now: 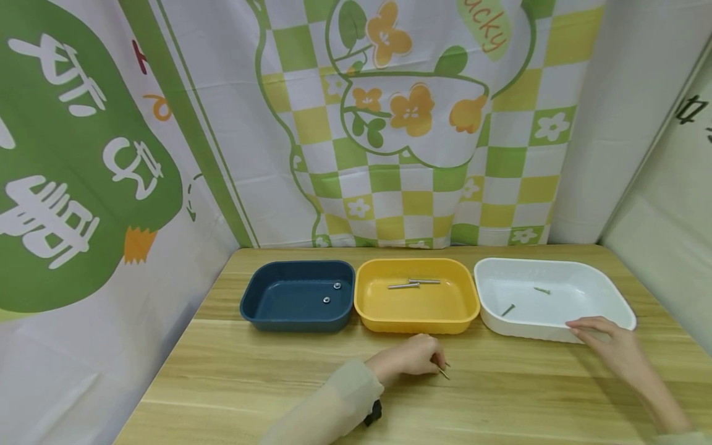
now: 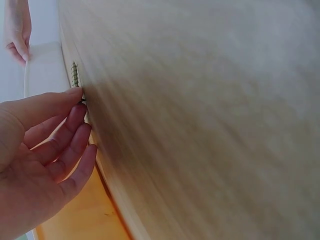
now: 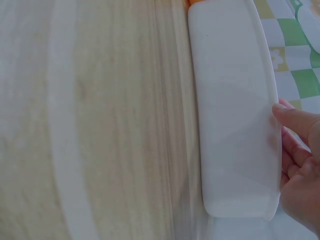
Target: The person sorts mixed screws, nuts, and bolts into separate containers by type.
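Note:
In the head view my left hand is just above the table, in front of the yellow tray. Its thumb and fingertips pinch a brass-coloured screw, whose threaded end sticks out in the left wrist view; the head is hidden. A small dark bit shows by the fingertips, too little to tell what it is. At the front rim of the white tray, my right hand grips the edge, thumb outside and fingers behind the rim. Two similar screws lie apart in the white tray.
Two long silver bolts lie in the yellow tray. Left of it, a dark blue tray holds two small nuts. The three trays stand in a row at the back of the wooden table, before a patterned curtain.

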The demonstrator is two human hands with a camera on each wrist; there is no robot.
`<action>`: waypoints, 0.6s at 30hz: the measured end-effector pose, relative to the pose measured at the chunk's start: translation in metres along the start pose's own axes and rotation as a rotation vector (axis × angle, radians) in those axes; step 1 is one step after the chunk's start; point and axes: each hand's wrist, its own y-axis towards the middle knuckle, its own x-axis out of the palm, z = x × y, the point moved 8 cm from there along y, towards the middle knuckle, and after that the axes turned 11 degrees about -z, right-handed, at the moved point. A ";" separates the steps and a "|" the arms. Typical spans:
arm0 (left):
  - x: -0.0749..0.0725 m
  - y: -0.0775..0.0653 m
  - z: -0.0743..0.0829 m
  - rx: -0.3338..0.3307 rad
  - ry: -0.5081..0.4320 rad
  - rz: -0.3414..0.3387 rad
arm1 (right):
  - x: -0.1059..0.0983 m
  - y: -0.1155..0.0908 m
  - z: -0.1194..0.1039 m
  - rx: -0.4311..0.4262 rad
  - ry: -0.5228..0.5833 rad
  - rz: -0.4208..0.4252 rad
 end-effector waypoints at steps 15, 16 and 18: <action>0.002 0.002 0.000 0.003 0.010 -0.009 | 0.000 0.000 0.000 0.028 -0.019 -0.013; 0.002 0.002 0.000 0.008 0.008 -0.009 | 0.000 0.000 -0.001 0.033 -0.021 -0.016; 0.003 0.002 0.000 0.014 -0.004 -0.012 | 0.001 0.000 -0.001 0.037 -0.020 -0.020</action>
